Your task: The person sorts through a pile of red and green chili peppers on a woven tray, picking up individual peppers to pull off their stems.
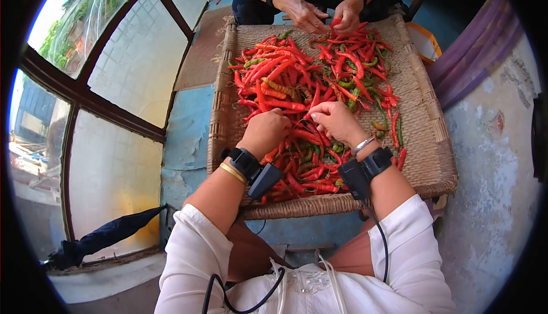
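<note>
Red chili peppers [274, 69], with some green ones among them, lie heaped on a woven tray [422, 126] in front of me. Over the near part of the heap, my left hand [265, 133] is closed with its fingers curled inward; what it grips is hidden behind the knuckles. My right hand [338, 122] is just to its right, thumb and forefinger pinched together beside red peppers. Whether a stem or a pepper tip sits in that pinch is too small to tell. The two hands are close but apart.
Across the tray, another person's hands [322, 16] hold a red pepper over the far heap. Windows [123, 57] line the left side, with a folded dark umbrella [114, 234] below. A peeling wall [491, 137] and purple cloth [476, 51] stand right.
</note>
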Motion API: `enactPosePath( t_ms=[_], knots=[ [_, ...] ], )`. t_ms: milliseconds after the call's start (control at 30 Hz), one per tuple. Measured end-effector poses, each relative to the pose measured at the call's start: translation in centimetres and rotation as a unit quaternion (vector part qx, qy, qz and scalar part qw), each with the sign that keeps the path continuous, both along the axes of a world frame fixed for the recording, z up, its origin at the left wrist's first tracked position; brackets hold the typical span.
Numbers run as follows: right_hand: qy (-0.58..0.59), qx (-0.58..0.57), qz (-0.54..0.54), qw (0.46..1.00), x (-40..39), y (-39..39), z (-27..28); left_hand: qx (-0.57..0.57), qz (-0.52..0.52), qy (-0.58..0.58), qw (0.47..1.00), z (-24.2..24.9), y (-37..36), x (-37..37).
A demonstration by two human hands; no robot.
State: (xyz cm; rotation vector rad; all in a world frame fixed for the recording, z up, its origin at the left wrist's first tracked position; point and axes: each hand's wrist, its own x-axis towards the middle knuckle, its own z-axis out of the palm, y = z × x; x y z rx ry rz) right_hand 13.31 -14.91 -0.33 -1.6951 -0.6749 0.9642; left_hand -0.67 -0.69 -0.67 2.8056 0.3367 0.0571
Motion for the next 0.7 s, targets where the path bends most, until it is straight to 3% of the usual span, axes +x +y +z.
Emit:
enactPosePath(
  t_ms=[33, 67, 133, 233, 300, 433, 500, 567, 600, 633, 700],
  knots=[
    [-0.071, -0.021, 0.028, 0.997, -0.1, 0.0, -0.2, -0.021, -0.016, -0.019, 0.999, 0.2, 0.0, 0.0],
    [-0.166, 0.037, 0.018, 0.985, 0.3, 0.3, -2.4, -0.021, -0.016, -0.019, 0.999, 0.4, 0.0, 0.1],
    [-0.176, 0.050, 0.047, 0.982, 0.0, 0.2, -1.6, -0.132, -0.042, -0.070, 0.988, 0.7, 0.0, 0.4],
    [-0.161, 0.056, 0.091, 0.981, -0.4, 0.1, -0.4, -0.151, -0.012, -0.079, 0.985, 0.8, -0.3, 0.6],
    [-0.201, 0.032, 0.150, 0.968, -0.3, 0.1, -0.2, -0.157, -0.016, -0.079, 0.984, 1.3, -0.5, 0.6],
    [-0.259, -0.032, 0.168, 0.951, 0.6, -0.5, 1.3, -0.163, -0.027, -0.058, 0.984, 2.0, -0.1, 0.4],
    [-0.117, -0.079, 0.131, 0.981, 2.2, -1.2, 2.1, -0.103, -0.010, -0.088, 0.991, 1.4, 0.6, 0.3],
    [-0.099, -0.029, 0.042, 0.994, 3.9, -1.9, 2.0, -0.043, 0.006, -0.118, 0.992, 1.1, 0.8, 0.2],
    [0.013, -0.006, -0.041, 0.999, 4.0, -2.1, 3.1, -0.027, 0.013, -0.123, 0.992, 1.1, 0.7, 0.1],
    [0.109, 0.150, -0.075, 0.980, 5.2, -2.2, 1.9, -0.011, 0.020, -0.128, 0.991, 1.1, 0.7, 0.1],
    [0.282, 0.210, -0.235, 0.906, 4.8, -2.2, 2.5, -0.015, 0.001, -0.088, 0.996, 1.1, 0.6, 0.0]
  ],
)
